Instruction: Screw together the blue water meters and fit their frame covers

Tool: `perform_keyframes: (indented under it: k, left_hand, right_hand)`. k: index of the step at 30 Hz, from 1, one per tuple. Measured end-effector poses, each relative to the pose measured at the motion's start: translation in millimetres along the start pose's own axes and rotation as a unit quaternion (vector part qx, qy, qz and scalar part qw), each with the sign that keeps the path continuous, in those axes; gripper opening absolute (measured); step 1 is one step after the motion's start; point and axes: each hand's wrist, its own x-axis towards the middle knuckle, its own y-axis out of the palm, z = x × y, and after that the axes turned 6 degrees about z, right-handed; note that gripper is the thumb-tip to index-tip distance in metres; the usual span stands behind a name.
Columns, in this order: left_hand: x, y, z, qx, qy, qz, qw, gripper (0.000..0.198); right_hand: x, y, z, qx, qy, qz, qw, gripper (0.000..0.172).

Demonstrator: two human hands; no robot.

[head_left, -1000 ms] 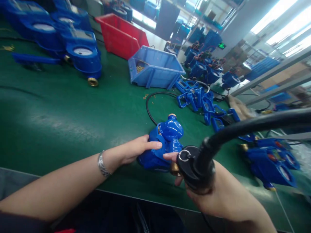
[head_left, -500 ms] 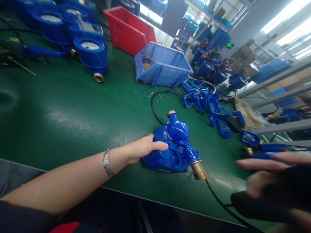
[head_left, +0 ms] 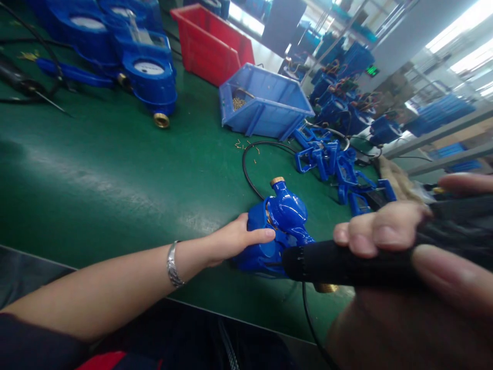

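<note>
A blue water meter (head_left: 289, 208) with brass threaded ends lies tipped over on the green bench, its shiny pipe body facing up. My left hand (head_left: 241, 237) is closed round the near left side of its housing, thumb across the top. Close to the camera, my right hand (head_left: 400, 241) wraps round a black electric screwdriver (head_left: 331, 263). The tool's narrow end points left, over the meter's lower part, and hides much of it and part of one brass end. Whether the tip touches the housing, I cannot tell. A black cable (head_left: 307, 313) hangs below the tool.
Several small brass screws (head_left: 246, 146) lie before a light blue bin (head_left: 265, 103), which holds more screws. Beside it stands a red bin (head_left: 211, 46). Blue frames (head_left: 327, 156) are piled at right; more water meters (head_left: 150, 77) and a second black tool (head_left: 23, 82) are at left.
My right hand has come in from the right with the screwdriver, whose end is now over the meter. My left hand keeps its grip on the meter. The view has shifted slightly.
</note>
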Motion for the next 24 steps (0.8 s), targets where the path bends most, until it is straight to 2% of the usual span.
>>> perform_keyframes:
  k: [2, 5, 9, 14, 20, 22, 24]
  left_hand:
    - [1, 0.9, 2, -0.007, 0.012, -0.016, 1.0, 0.062]
    - [3, 2.5, 6, -0.028, 0.03, -0.041, 0.998, 0.053]
    - [5, 3.8, 10, -0.049, 0.044, -0.062, 0.996, 0.044]
    - [6, 2.8, 11, -0.049, 0.029, -0.086, 0.995, 0.049]
    - [5, 1.3, 9, -0.027, 0.003, -0.108, 0.994, 0.054]
    - [5, 1.7, 7, -0.025, -0.007, -0.102, 0.994, 0.056]
    - [4, 2.2, 5, -0.02, -0.007, -0.071, 0.997, 0.055]
  right_hand:
    - [4, 8, -6, 0.072, -0.023, 0.006, 0.997, 0.032]
    - [6, 14, -19, 0.118, -0.012, -0.002, 0.993, 0.027]
    - [7, 17, -24, 0.121, 0.007, -0.007, 0.993, 0.024]
    - [8, 19, -23, 0.113, 0.033, 0.015, 0.993, 0.025]
    - [6, 22, -27, 0.123, 0.023, -0.002, 0.992, 0.024]
    - [6, 21, -27, 0.117, 0.023, 0.009, 0.993, 0.024]
    - [6, 19, -27, 0.116, 0.025, 0.018, 0.993, 0.024]
